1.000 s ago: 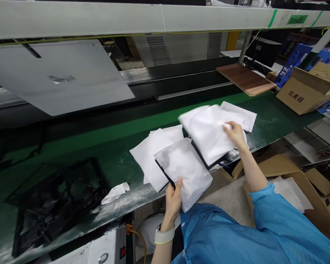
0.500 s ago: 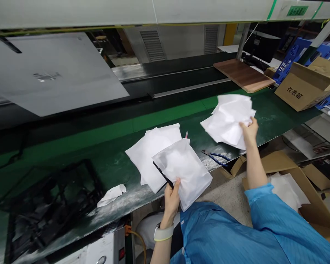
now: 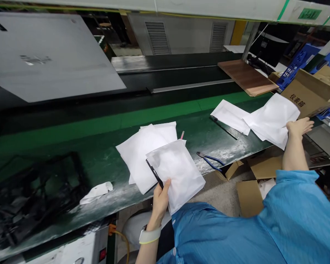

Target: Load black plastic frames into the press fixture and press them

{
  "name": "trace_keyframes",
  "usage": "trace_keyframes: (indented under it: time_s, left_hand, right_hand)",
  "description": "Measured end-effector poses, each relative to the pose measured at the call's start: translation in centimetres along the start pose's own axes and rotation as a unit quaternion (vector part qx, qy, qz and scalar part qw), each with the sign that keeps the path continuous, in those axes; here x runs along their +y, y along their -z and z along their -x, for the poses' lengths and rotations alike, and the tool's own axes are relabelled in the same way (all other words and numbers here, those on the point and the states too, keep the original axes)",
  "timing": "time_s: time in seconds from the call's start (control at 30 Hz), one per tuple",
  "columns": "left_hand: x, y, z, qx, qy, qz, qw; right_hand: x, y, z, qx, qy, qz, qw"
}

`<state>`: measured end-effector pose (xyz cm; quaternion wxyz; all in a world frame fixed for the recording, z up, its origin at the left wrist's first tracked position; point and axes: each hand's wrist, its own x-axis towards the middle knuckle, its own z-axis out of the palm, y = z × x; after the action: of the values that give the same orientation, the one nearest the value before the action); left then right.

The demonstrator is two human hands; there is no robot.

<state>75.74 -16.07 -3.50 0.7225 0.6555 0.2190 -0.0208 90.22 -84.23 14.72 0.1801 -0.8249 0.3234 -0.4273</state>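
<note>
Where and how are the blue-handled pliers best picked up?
Probably by both handles, just behind the pivot, from above and the near side: the pliers lie flat with handles splayed toward the bench's front edge, jaws pointing away.

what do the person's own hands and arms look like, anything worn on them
Both the left hand and the right hand are ungloved. The left wrist wears a pale wristband with a yellow-green edge. The right wrist has nothing on it. A loose, creased blue sleeve covers the upper right arm; the left sleeve is out of view.

Brown wood-grain board (image 3: 246,77), blue cloth sleeve (image 3: 297,183)
</note>
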Motion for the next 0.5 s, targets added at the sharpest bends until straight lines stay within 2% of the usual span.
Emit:
trace_keyframes:
  time_s: [0.07, 0.1, 0.17, 0.23, 0.3, 0.37, 0.43, 0.5]
  left_hand:
    - [0.0, 0.1, -0.1, 0.004, 0.003, -0.01, 1.0]
    - [0.0, 0.1, -0.1, 0.006, 0.003, -0.016, 1.0]
    - [0.2, 0.2, -0.1, 0.007, 0.001, -0.026, 1.0]
    - [0.4, 0.1, 0.0, 0.007, -0.003, -0.033, 0.999]
    - [0.7, -0.1, 0.4, 0.006, -0.007, -0.037, 0.999]
    - [1.1, -0.3, 0.9, 0.004, -0.013, -0.039, 0.999]
    - [1.7, -0.6, 1.5, 0.0, -0.024, -0.037, 0.999]
    - [2.4, -0.9, 1.9, -0.002, -0.038, -0.03, 0.999]
  right_hand:
    - [-1.5, -1.7, 1.9, 0.06, 0.024, 0.014, 0.998]
    - [-2.6, -2.9, 2.8, 0.05, 0.057, 0.006, 0.997]
    - [-4.9, -5.8, 4.4, -0.029, 0.128, -0.022, 0.991]
    - [-7.5, -9.3, 5.3, -0.148, 0.179, -0.045, 0.972]
    - [-9.8, -12.6, 5.7, -0.259, 0.165, -0.031, 0.951]
    - [-11.7, -15.1, 5.7, -0.326, 0.107, 0.004, 0.939]
    - [-13.1, -16.6, 5.8, -0.351, 0.063, 0.03, 0.934]
    - [-14.2, -17.2, 6.1, -0.355, 0.063, 0.028, 0.932]
